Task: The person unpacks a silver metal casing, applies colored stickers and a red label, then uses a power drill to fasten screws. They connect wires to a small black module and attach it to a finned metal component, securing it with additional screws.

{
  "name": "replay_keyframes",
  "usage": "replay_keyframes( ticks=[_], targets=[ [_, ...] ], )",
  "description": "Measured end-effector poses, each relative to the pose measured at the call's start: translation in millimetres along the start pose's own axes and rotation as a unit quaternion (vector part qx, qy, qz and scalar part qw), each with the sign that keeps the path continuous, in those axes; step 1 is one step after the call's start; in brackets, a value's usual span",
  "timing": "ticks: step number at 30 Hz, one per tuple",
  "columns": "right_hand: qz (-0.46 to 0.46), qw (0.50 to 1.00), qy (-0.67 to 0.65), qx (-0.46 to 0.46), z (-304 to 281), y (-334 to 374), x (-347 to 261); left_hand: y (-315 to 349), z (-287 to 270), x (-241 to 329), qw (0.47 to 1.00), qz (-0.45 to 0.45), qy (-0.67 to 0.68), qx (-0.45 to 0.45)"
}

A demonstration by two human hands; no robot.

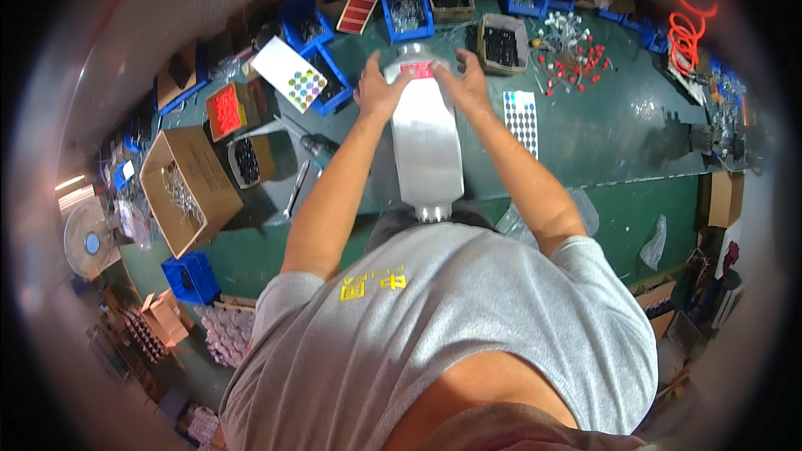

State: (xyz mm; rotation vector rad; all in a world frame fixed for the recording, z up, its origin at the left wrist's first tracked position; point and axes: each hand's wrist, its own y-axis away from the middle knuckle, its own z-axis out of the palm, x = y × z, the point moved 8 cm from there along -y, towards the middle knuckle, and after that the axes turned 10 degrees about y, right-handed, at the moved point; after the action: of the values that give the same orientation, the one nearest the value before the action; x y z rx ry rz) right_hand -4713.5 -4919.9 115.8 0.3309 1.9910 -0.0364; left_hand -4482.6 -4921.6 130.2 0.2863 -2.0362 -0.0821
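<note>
A long silver metal casing (428, 146) with a narrow neck at each end lies lengthwise in front of me, its near neck close to my shirt. Across its far end is a small red label (416, 71). My left hand (380, 90) is at the label's left side, thumb on the label and fingers spread off the casing's edge. From the right, my right hand (464, 86) mirrors it, thumb at the label's right end and fingers apart. The undersides of both hands are hidden.
Blue bins (407, 8) of small hardware line the bench's back. At left are a power drill (317, 150), a wrench (296, 190) and a cardboard box (196, 192). A dotted sticker sheet (520, 121), red-tipped wires (576, 58) and an orange coiled hose (685, 38) lie right.
</note>
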Motion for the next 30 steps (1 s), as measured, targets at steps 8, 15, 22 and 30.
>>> replay_keyframes(
  ticks=[8,15,22,30],
  targets=[
    [0.158,0.979,-0.127,0.012,-59,91,111,118,-77,-87,0.974,-0.019,0.206,0.094],
    [0.231,0.967,-0.097,-0.048,-96,182,180,220,-149,-195,0.973,-0.082,-0.198,0.084],
    [0.257,0.956,-0.105,-0.095,-79,255,143,185,-150,-236,0.949,-0.119,-0.286,0.06],
    [0.32,0.921,-0.182,-0.131,-26,321,104,172,-141,-240,0.96,-0.102,-0.255,0.048]
  ],
)
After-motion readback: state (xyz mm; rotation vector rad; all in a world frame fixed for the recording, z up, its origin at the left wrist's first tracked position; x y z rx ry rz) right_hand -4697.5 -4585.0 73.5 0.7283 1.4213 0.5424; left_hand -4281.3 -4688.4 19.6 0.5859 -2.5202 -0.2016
